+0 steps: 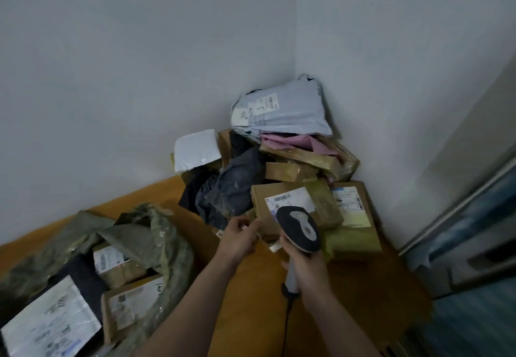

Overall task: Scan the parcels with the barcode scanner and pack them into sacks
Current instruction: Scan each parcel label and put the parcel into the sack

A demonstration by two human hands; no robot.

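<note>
Here, right hand [305,263] gripping scanner [300,229], left hand [240,235] pinching box [287,199] corner, grip blurred, sack [156,235] cropped.

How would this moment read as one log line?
scanning | right hand grips scanner | left hand holds cardboard parcel | sack part-filled

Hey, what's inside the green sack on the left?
Showing in the sack: an upper box, a lower box and a dark mailer with a white label. Whatever lies beneath them is covered.
</note>
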